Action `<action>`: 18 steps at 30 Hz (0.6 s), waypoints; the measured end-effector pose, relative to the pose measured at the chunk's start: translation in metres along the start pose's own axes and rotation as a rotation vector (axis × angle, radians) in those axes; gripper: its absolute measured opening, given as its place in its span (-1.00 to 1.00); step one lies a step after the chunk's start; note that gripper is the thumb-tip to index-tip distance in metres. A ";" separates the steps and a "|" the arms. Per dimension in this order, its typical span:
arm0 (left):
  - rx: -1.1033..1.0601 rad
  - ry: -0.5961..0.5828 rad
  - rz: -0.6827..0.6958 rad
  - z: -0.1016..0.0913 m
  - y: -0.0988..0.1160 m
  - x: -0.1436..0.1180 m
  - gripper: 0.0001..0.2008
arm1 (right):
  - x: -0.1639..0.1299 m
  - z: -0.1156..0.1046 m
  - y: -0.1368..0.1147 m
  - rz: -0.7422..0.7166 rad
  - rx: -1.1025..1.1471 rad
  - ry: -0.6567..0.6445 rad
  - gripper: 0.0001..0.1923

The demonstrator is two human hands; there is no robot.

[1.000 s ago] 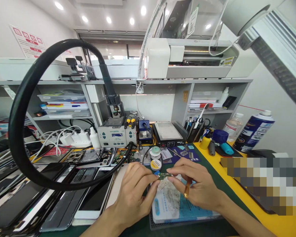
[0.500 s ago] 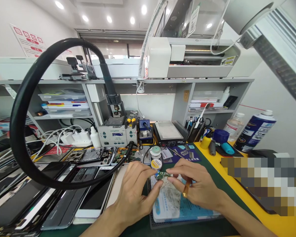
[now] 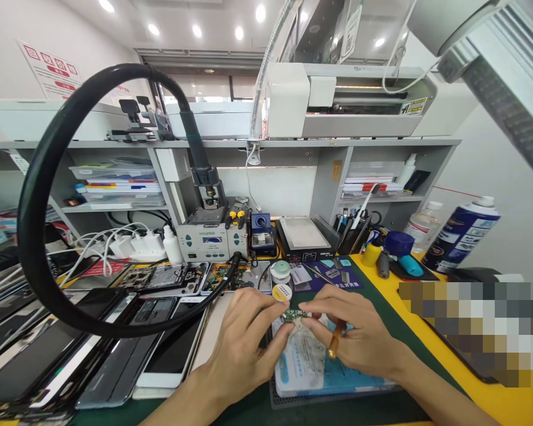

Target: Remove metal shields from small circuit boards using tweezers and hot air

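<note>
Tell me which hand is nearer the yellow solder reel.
Left. The left hand has its fingertips just below the yellow solder reel; the right hand lies farther off, lower right.

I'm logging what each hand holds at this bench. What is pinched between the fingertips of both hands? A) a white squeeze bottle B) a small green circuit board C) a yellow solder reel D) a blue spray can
B: the left hand and right hand pinch the small green circuit board between their fingertips, over the pale blue pad.
</note>
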State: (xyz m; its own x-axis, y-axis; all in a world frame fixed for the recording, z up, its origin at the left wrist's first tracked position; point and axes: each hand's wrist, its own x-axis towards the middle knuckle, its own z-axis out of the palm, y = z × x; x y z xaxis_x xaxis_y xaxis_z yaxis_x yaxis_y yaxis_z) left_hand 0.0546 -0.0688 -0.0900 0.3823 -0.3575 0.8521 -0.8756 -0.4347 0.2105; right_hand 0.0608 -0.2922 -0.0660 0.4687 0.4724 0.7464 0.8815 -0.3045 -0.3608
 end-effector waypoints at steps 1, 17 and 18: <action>-0.003 0.001 0.001 0.000 0.000 0.000 -0.70 | 0.000 0.000 0.000 0.001 0.000 -0.001 -0.75; 0.001 0.019 0.010 -0.002 0.000 0.000 -0.68 | -0.002 -0.007 -0.005 0.207 0.166 0.004 -0.74; 0.002 0.021 0.012 -0.002 0.001 0.000 -0.69 | -0.003 -0.008 -0.004 0.264 0.205 0.010 -0.77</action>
State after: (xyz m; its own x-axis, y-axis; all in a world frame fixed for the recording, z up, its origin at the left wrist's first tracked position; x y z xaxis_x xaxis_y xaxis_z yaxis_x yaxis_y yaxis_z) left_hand 0.0537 -0.0678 -0.0890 0.3653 -0.3454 0.8644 -0.8796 -0.4322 0.1990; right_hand 0.0557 -0.2990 -0.0623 0.6828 0.3905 0.6174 0.7233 -0.2419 -0.6468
